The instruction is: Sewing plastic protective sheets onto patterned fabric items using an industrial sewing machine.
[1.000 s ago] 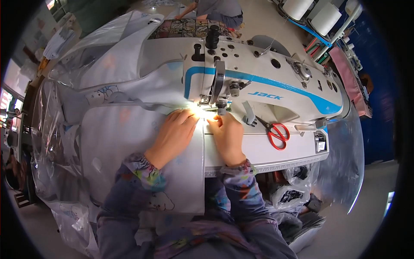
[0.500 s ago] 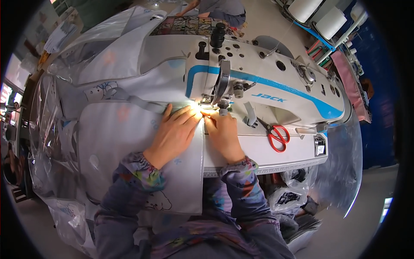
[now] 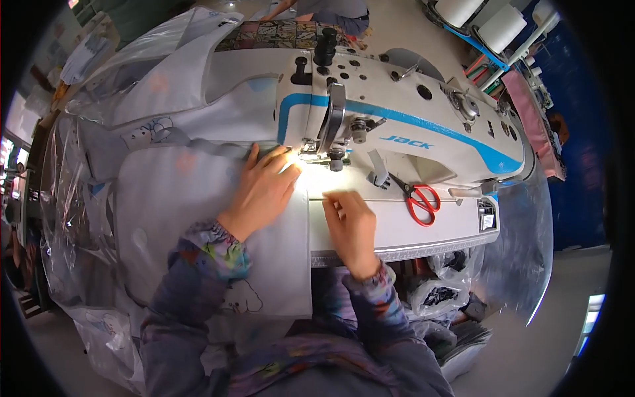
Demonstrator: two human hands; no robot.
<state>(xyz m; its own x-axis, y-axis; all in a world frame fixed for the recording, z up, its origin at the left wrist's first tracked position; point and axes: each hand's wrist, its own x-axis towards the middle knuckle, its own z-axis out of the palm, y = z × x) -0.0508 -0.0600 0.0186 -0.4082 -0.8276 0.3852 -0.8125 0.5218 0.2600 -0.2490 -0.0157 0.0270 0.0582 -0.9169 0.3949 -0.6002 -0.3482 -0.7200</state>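
Observation:
Spread flat with its fingers stretched, my left hand [image 3: 261, 192] presses on a pale grey-white fabric piece [image 3: 178, 212] with printed cartoon figures. Its fingertips lie close to the lit needle area of a white and blue sewing machine [image 3: 390, 126]. My right hand [image 3: 352, 225] is off the fabric, just right of its edge and over the machine's bed. Its fingers are curled inward, thumb near the index finger; whether something small sits between them is hidden. The needle itself is lost in the lamp's glare.
Red-handled scissors [image 3: 422, 204] lie on the machine bed to the right. Clear plastic sheeting [image 3: 69, 218] and more fabric heap up at left. White thread cones [image 3: 501, 28] stand at the back right. Plastic bags [image 3: 440, 294] sit below the table. Another person [image 3: 331, 12] is at the far side.
My right hand has drawn back from the needle area toward me and curled its fingers. My left hand stays flat on the fabric. The whole view has shifted slightly.

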